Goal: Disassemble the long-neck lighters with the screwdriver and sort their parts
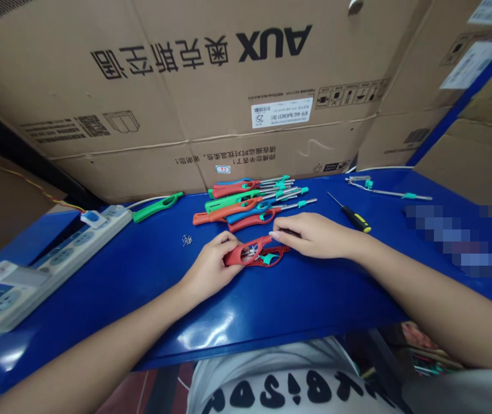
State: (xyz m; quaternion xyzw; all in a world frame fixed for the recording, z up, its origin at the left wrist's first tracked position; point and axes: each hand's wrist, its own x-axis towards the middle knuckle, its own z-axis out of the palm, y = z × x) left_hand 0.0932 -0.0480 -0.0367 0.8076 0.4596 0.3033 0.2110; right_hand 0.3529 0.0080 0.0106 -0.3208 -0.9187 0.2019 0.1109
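A red gas lighter casing [238, 253] is in my left hand [211, 263], its two halves partly apart. Inside show bright metal parts and a green trigger [269, 259]. My right hand [310, 234] pinches the front end of the same casing, thumb and forefinger closed on it; something dark shows beneath its fingers, too hidden to name. Just beyond both hands lies a pile of red, orange, blue and green gas lighters [246, 215] with metal tubes pointing right. Several small screws [187, 240] lie to the left of my left hand.
A screwdriver [356, 218] lies right of the pile, near a loose metal tube assembly [395, 192]. Back left are a green casing [158, 207] and a power strip [62, 259] with plugs. Large cardboard [211, 109] walls the blue table's [315, 299] back.
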